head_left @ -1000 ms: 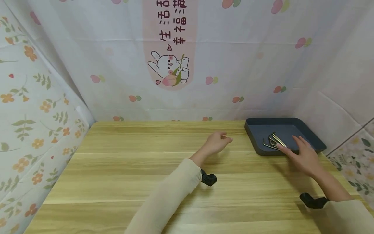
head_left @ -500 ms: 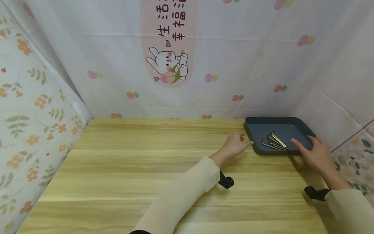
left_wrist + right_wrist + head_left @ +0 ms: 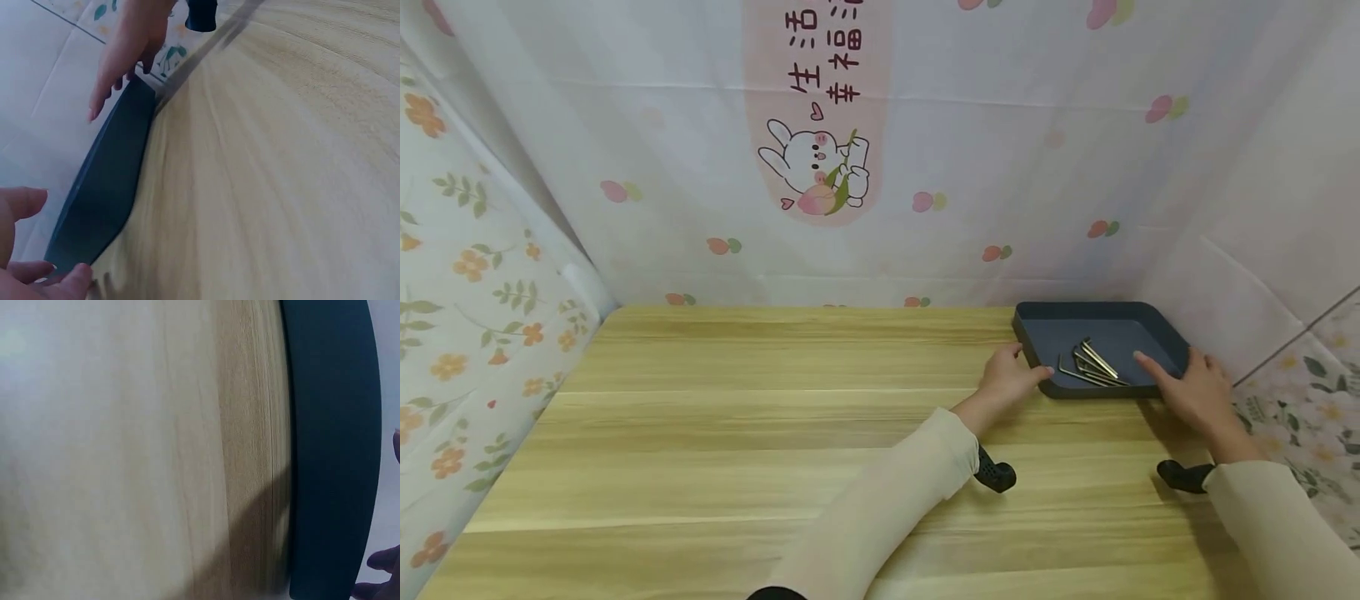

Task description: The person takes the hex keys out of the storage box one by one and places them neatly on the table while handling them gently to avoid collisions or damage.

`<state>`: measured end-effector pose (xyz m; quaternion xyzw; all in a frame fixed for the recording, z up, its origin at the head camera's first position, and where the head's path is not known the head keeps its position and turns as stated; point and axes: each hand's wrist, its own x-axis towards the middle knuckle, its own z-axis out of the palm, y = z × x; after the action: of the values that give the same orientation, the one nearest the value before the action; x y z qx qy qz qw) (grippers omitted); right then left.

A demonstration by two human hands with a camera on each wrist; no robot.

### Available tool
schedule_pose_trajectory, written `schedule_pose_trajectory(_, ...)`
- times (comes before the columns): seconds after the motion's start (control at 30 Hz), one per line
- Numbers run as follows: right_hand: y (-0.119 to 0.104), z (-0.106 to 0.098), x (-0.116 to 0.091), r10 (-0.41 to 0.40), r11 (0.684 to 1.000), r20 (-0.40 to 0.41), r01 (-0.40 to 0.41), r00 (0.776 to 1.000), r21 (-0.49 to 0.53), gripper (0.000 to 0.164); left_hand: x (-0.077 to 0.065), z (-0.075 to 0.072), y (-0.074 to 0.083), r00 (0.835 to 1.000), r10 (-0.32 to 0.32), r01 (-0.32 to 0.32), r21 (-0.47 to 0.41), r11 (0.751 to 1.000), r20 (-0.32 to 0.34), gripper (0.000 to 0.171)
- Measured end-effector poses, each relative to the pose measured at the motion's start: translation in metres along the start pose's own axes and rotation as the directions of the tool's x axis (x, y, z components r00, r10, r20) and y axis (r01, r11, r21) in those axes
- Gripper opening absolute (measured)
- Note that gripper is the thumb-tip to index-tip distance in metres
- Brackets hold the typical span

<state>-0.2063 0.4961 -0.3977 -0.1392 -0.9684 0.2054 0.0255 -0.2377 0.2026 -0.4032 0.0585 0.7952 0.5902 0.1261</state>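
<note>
A dark blue-grey rectangular tray (image 3: 1090,310) stands at the table's back right, with several brass-coloured L-shaped hex keys (image 3: 1093,364) lying in its front half. At its left front corner is my left hand (image 3: 1006,379), fingertips right at the outside of the wall and thumb by the rim. My right hand (image 3: 1198,400) spans the right front corner, its thumb reaching over the inside and its other fingers along the outer right wall. In the left wrist view, the left fingers (image 3: 69,284) meet one end of the tray wall (image 3: 109,181), and the right hand (image 3: 131,50) hangs over the other.
The tray stands on a wood-grain table (image 3: 737,433). Behind it hangs a white printed curtain (image 3: 970,150), and a floral cloth (image 3: 1311,417) covers the right side close to the right hand. Black wrist mounts (image 3: 996,473) jut out below both hands.
My left hand has moved right to the tray's left front corner. My right hand has shifted from over the hex keys to the right front corner. The head view has turned slightly right.
</note>
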Motion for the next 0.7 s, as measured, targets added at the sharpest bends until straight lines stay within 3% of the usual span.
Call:
schedule_pose_trajectory(0.13, 0.002, 0.001, 0.006, 0.007, 1.0, -0.04, -0.007, 0.999, -0.003, 0.104, 0.002, 0.008, -0.002, 0.999, -0.034, 0.032, -0.074, 0.997, -0.034, 0.064)
schedule_pose_trajectory(0.3, 0.008, 0.0, 0.01, -0.008, 1.0, -0.07, 0.007, 0.997, -0.022, 0.106, 0.006, 0.018, -0.005, 0.998, -0.027, 0.016, -0.16, 0.987, -0.065, 0.059)
schedule_pose_trajectory(0.53, 0.014, 0.002, 0.01, -0.042, 0.993, -0.077, 0.034, 0.996, -0.112, 0.1, 0.009, 0.023, -0.008, 0.998, -0.025, 0.011, -0.248, 0.969, -0.054, 0.063)
schedule_pose_trajectory(0.6, 0.014, 0.002, 0.009, -0.059, 0.988, -0.078, 0.047, 0.995, -0.145, 0.099, 0.01, 0.024, -0.008, 0.999, -0.014, 0.004, -0.249, 0.968, -0.037, 0.064)
schedule_pose_trajectory(0.7, 0.014, 0.001, 0.006, -0.072, 0.986, -0.07, 0.06, 0.995, -0.158, 0.097, 0.011, 0.024, -0.008, 1.0, 0.008, -0.012, -0.182, 0.983, -0.019, 0.066)
